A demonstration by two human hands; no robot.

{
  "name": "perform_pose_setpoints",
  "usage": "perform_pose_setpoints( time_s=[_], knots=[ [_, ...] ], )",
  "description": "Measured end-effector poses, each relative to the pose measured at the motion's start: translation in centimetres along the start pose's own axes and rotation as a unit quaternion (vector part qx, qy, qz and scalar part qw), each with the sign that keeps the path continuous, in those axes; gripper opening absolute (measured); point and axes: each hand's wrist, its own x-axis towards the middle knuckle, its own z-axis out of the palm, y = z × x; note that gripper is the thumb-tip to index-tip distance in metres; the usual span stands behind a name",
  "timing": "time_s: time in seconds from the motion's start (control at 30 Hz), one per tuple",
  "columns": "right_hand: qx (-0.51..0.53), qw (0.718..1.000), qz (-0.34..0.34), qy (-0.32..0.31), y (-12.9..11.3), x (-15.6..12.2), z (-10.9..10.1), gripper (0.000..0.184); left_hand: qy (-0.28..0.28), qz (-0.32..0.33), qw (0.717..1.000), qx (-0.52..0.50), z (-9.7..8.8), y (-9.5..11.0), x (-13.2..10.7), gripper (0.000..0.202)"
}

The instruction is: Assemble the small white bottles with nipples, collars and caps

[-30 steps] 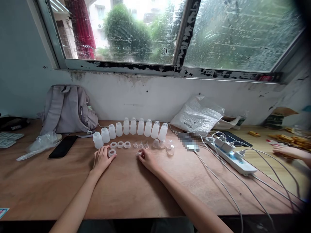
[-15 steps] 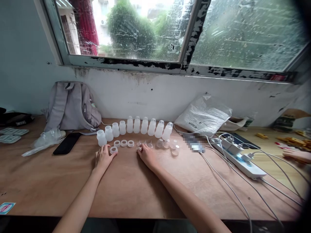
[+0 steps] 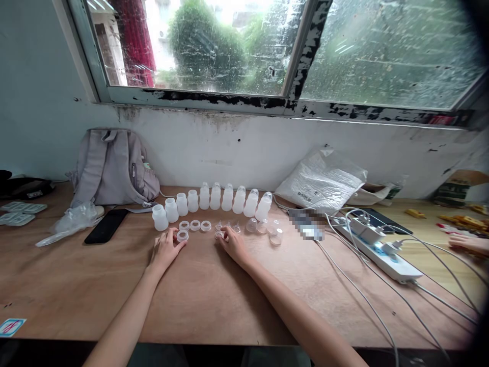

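Observation:
Near the middle of the table, my left hand [image 3: 166, 251] has its thumb and fingers closed around a white screw ring [image 3: 182, 235], which rests at table height. Several more rings [image 3: 195, 225] lie just behind it. To the right, my right hand [image 3: 232, 244] pinches a small clear bottle nipple [image 3: 218, 235], partly covered by the fingers. Other clear nipples [image 3: 236, 229] stand right behind those fingers. Beyond both hands runs a curved row of frosted baby bottles [image 3: 160, 218]; those on the left are open-topped, while those on the right wear clear domed caps [image 3: 240, 190].
Loose clear caps [image 3: 275, 237] lie right of my right hand. A phone [image 3: 106, 226], plastic bag [image 3: 72, 223] and backpack [image 3: 112, 168] are at the left. A power strip [image 3: 382, 252] with trailing cables occupies the right side. Another person's hand [image 3: 469, 243] shows at the far right.
My left hand has shifted the ring slightly to the right, nearer the ring row. My right hand stays at the nipples, almost unmoved.

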Motion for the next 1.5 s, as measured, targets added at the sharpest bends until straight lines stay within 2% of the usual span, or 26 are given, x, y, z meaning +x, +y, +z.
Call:
perform_pose_setpoints(
  time_s=[0.1, 0.23, 0.37, 0.5, 0.63, 0.73, 0.83, 1.03, 1.17, 1.23, 1.37, 1.5],
  knots=[
    [0.036, 0.999, -0.037, 0.009, 1.8, -0.6, -1.1, 0.024, 0.041, 0.027, 0.998, 0.028, 0.0, 0.1, -0.2, 0.032],
    [0.057, 0.998, -0.017, 0.021, 4.7, -1.8, -3.0, 0.021, 0.104, 0.050, 0.993, 0.038, 0.1, 0.5, -0.4, 0.026],
    [0.103, 0.994, 0.017, 0.031, 6.2, -2.4, -3.9, 0.021, 0.088, 0.111, 0.989, 0.030, 0.0, 2.2, 1.1, 0.024],
    [0.128, 0.990, 0.032, 0.041, 6.3, -2.2, -3.9, 0.020, 0.080, 0.155, 0.984, 0.038, -0.4, 5.7, 5.7, 0.028],
    [0.152, 0.987, 0.043, 0.039, 6.2, -2.0, -4.1, 0.019, 0.120, 0.172, 0.976, 0.066, 0.1, 9.1, 11.7, 0.042],
    [0.171, 0.983, 0.055, 0.041, 6.4, -2.0, -4.3, 0.018, 0.111, 0.150, 0.979, 0.081, 1.3, 10.3, 14.8, 0.044],
    [0.185, 0.980, 0.061, 0.046, 6.5, -2.1, -4.3, 0.017, 0.117, 0.124, 0.982, 0.077, 2.3, 10.7, 16.0, 0.037],
    [0.200, 0.976, 0.068, 0.049, 6.3, -2.0, -4.5, 0.017, 0.132, 0.121, 0.982, 0.065, 2.3, 10.5, 15.4, 0.028],
    [0.204, 0.975, 0.073, 0.051, 6.3, -1.9, -4.6, 0.017, 0.136, 0.137, 0.980, 0.051, 1.2, 10.5, 14.8, 0.024],
    [0.203, 0.976, 0.071, 0.048, 6.3, -1.9, -4.5, 0.017, 0.161, 0.151, 0.975, 0.028, 0.3, 10.6, 14.0, 0.024],
    [0.193, 0.978, 0.069, 0.041, 6.4, -1.9, -4.4, 0.017, 0.239, 0.197, 0.948, -0.068, -1.5, 11.1, 10.8, 0.026],
    [0.192, 0.978, 0.069, 0.040, 6.4, -1.9, -4.5, 0.017, 0.258, 0.217, 0.931, -0.141, -1.7, 11.4, 6.1, 0.026]
  ],
)
